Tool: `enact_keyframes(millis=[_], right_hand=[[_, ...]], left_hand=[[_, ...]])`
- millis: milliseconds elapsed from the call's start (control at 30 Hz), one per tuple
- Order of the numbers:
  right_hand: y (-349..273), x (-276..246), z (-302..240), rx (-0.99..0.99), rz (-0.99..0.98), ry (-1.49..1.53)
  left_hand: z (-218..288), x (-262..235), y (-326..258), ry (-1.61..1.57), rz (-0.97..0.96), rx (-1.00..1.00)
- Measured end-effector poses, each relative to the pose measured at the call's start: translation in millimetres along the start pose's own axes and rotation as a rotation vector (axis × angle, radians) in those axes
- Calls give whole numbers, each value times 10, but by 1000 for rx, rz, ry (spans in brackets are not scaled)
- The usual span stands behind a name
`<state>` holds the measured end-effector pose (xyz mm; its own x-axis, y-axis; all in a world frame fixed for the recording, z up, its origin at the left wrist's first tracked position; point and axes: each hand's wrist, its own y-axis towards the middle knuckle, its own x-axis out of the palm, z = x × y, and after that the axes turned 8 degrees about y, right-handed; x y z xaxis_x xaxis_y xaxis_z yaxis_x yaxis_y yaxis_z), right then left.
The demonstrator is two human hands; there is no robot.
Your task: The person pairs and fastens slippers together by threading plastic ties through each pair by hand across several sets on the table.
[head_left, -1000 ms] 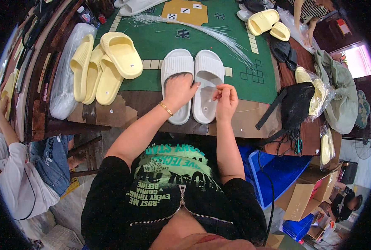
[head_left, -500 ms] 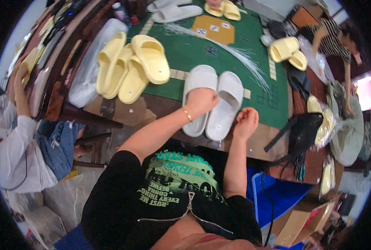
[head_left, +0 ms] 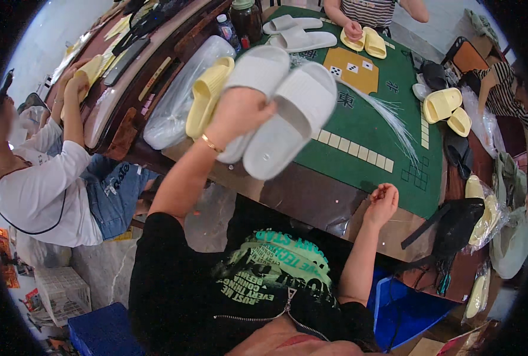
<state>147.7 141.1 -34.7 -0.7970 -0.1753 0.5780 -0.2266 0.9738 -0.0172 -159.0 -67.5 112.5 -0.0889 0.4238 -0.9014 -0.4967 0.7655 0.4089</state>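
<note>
While the left hand (head_left: 240, 113) clamps a pair of white foam slides (head_left: 279, 110) together aloft at upper centre, the right hand (head_left: 382, 202) rests curled shut on the brown table edge (head_left: 311, 199), apparently empty.

Bright, even daylight; motion-blurred raised slippers (head_left: 276, 107); heavy fisheye bending, black corners.
</note>
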Motion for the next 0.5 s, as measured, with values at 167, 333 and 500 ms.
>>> enact_keyframes(millis=[167, 333, 500], right_hand=[[-6, 10, 35, -13, -37, -41], [-48, 44, 38, -34, -41, -75], [-52, 40, 93, -73, -87, -200]], left_hand=[[-801, -101, 106, 397, 138, -164], [-871, 307, -173, 341, 226, -308], [-849, 439, -297, 266, 299, -270]])
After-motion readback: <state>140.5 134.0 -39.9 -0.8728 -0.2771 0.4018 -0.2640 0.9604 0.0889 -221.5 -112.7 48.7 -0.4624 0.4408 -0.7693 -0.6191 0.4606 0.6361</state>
